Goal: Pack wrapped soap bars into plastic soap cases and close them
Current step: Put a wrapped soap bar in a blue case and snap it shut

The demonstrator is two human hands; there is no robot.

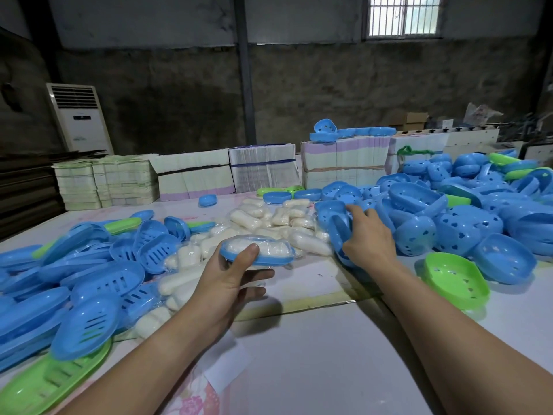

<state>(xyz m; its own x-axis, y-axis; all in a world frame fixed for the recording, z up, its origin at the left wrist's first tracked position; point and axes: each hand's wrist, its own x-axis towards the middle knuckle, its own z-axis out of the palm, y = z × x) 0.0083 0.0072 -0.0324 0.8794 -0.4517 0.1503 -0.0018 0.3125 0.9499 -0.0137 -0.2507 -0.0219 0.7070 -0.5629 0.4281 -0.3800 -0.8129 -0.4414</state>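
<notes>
Rough grey walls and a barred window (402,15) back a pale surface (314,339) crowded with soap-case parts. Along its left edge lies a heap of slotted blue trays (98,283) with a few green ones; toward the right edge a larger pile of blue case halves (466,211) with cut-out holes, and one green half (456,281) just beside it. Between the two heaps, near the middle, lie the wrapped soap bars (269,218) — white, in clear film. The left hand (230,280) holds a blue tray (258,254) with one wrapped bar (257,245) lying in it, thumb over the near rim, above the middle of the surface. The right hand (366,235) has its grip curled round a blue case half (338,232) at the edge of the right pile. Bundled paper stacks (263,172) line the far edge.
</notes>
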